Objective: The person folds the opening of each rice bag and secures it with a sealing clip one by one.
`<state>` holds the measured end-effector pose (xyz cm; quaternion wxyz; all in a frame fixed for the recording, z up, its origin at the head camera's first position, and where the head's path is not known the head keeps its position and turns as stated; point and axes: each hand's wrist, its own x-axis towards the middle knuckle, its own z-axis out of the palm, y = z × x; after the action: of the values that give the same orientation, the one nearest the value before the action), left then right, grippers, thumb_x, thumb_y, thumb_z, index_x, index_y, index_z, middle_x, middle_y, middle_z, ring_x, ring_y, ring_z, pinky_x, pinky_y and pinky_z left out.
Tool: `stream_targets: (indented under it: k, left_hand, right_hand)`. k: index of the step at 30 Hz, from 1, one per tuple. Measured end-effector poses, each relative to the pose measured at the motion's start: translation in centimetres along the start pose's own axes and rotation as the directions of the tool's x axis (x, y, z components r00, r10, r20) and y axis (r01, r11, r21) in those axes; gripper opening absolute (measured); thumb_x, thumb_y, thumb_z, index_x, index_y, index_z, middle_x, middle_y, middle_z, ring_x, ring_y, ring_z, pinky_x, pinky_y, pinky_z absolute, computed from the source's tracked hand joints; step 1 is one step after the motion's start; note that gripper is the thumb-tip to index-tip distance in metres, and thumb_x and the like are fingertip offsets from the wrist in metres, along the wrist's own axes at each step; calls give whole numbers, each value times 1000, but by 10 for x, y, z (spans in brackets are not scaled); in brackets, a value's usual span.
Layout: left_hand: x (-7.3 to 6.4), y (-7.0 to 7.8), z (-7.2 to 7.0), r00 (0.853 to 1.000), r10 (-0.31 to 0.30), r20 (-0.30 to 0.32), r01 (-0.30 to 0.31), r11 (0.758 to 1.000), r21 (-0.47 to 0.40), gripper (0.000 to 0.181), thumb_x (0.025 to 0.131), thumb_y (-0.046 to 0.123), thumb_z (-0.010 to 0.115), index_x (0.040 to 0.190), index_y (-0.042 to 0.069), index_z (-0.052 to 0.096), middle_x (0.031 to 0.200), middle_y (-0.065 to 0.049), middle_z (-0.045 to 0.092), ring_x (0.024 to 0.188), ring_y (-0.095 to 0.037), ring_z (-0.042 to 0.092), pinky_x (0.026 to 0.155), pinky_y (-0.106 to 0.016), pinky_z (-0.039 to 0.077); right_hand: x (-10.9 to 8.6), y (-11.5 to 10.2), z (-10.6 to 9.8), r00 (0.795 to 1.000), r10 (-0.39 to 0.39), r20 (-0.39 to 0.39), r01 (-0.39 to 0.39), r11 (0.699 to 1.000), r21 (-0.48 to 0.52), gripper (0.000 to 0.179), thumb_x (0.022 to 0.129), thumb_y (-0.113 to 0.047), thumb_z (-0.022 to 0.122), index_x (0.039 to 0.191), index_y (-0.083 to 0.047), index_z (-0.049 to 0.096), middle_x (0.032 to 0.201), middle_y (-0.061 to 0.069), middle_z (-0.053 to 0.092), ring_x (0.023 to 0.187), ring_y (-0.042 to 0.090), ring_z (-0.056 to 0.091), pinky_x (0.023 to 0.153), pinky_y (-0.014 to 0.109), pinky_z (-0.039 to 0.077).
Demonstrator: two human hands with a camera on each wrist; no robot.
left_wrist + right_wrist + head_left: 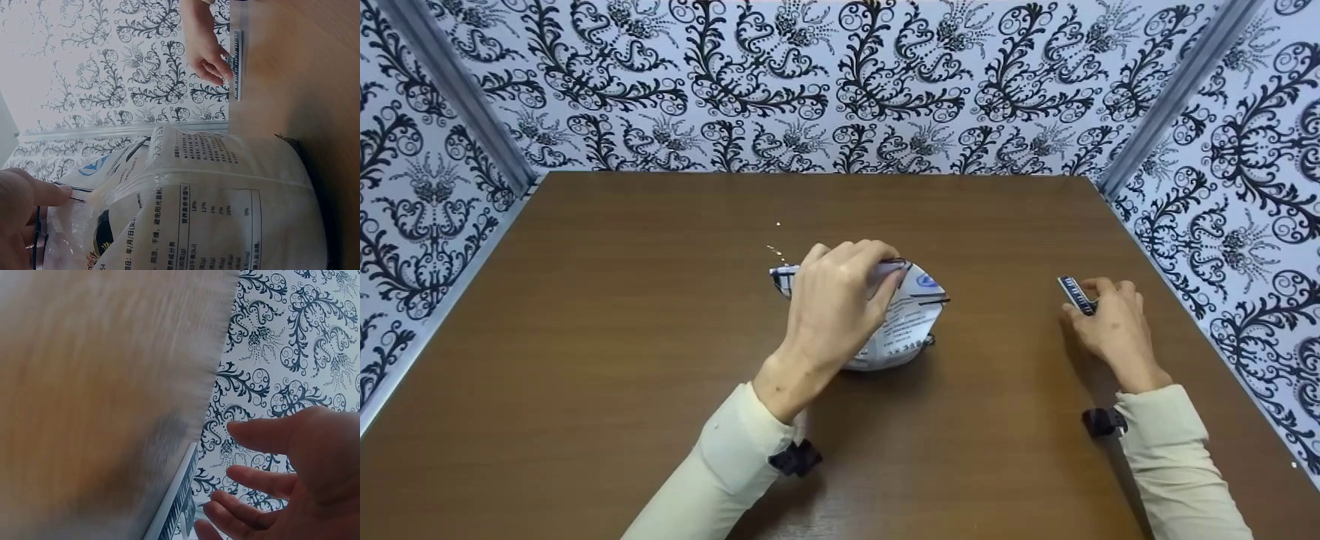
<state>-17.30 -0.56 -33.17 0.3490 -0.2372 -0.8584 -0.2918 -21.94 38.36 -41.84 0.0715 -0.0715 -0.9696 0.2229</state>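
My left hand (840,289) pinches the gathered top of a plastic bag (904,330) that stands near the table's middle. Printed text and a nutrition table cover the bag (225,208), and pale contents fill its lower part in the left wrist view. Off to the right, my right hand (1114,326) hovers around a small strip-shaped clip (1076,295) with a dark, striped pattern. In the right wrist view its fingers (261,481) are loosely spread beside the clip (179,500), not closed round it.
Small white grains (776,251) lie scattered on the brown table (622,337) behind the bag. Patterned wall panels (885,82) enclose the table at the back and both sides, with grey metal posts (1177,97) at the corners.
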Motion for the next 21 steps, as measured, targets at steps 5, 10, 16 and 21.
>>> stream_targets:
  k: [5, 10, 16, 21]
  left_hand:
    - [-1, 0, 0, 1000, -4, -1, 4, 1000, -5, 10, 93, 24, 78, 101, 17, 78, 97, 6, 80, 88, -13, 74, 70, -31, 45]
    - [0, 0, -1, 1000, -6, 1, 6, 1000, -6, 10, 93, 24, 78, 100, 17, 78, 97, 5, 81, 88, -13, 74, 70, -31, 44]
    - [-1, 0, -1, 1000, -8, 3, 8, 1000, -3, 10, 93, 23, 78, 101, 17, 78, 98, 6, 81, 88, -13, 74, 70, -31, 44]
    - [-1, 1, 0, 1000, -5, 4, 5, 1000, -5, 10, 94, 24, 77, 101, 17, 77, 98, 6, 81, 89, -12, 74, 71, -31, 44]
  right_hand:
    - [1, 2, 0, 999, 14, 40, -13, 1000, -16, 59, 100, -24, 64, 146, 8, 45, 138, 39, 39, 125, 56, 38, 95, 71, 41]
    - [2, 3, -2, 998, 22, 60, -20, 999, -26, 58, 100, -22, 64, 145, 9, 46, 137, 41, 39, 125, 57, 39, 95, 73, 42]
    - [5, 6, -4, 999, 27, 17, -26, 999, -33, 54, 98, -21, 66, 142, 7, 51, 138, 43, 36, 126, 58, 35, 95, 71, 41]
    - [5, 10, -5, 999, 48, 23, -47, 998, -49, 58, 98, -23, 65, 145, 7, 48, 140, 45, 34, 125, 58, 35, 96, 71, 41]
